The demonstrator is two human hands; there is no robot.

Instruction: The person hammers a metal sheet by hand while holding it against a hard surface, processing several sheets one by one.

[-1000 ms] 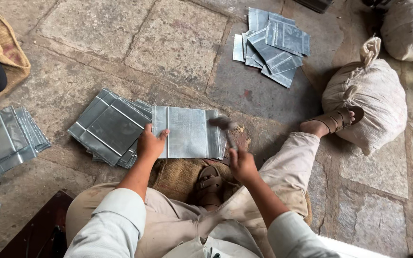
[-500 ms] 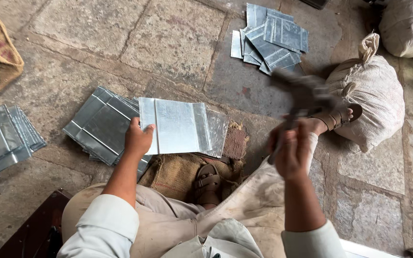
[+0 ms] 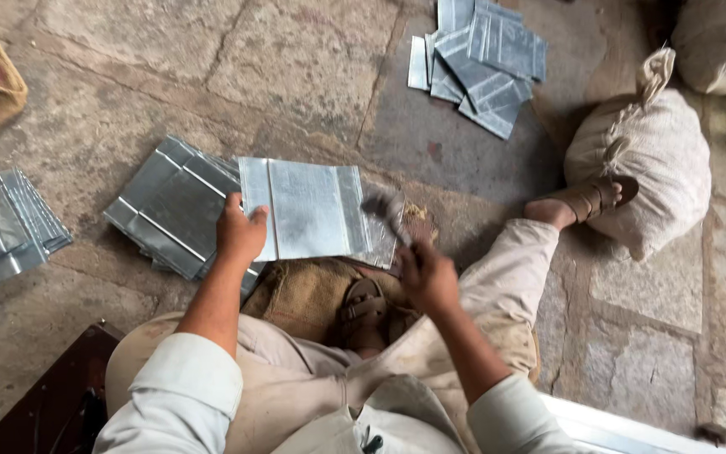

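My left hand (image 3: 239, 233) pinned the near left edge of the folded metal sheet (image 3: 308, 208), thumb on top and fingers curled under its rim, so the sheet lay flat in front of my crossed legs. My right hand (image 3: 427, 273) was clenched round the handle of a hammer (image 3: 386, 212), whose blurred head sat over the sheet's right fold, touching it or just above; I could not tell which. I judged the step to be beating down that right-hand seam, and the next blow called for a steady hold on the left and a strike square on the fold, clear of my fingers.

Under the sheet lay a burlap pad (image 3: 308, 294) beside my sandalled foot (image 3: 365, 307). To the left sat a stack of similar sheets (image 3: 170, 206), with another pile (image 3: 2, 231) at the far left edge. More sheets (image 3: 481, 63) lay scattered far ahead, and a tied cloth sack (image 3: 644, 160) stood to the right, by my other foot (image 3: 581, 200).
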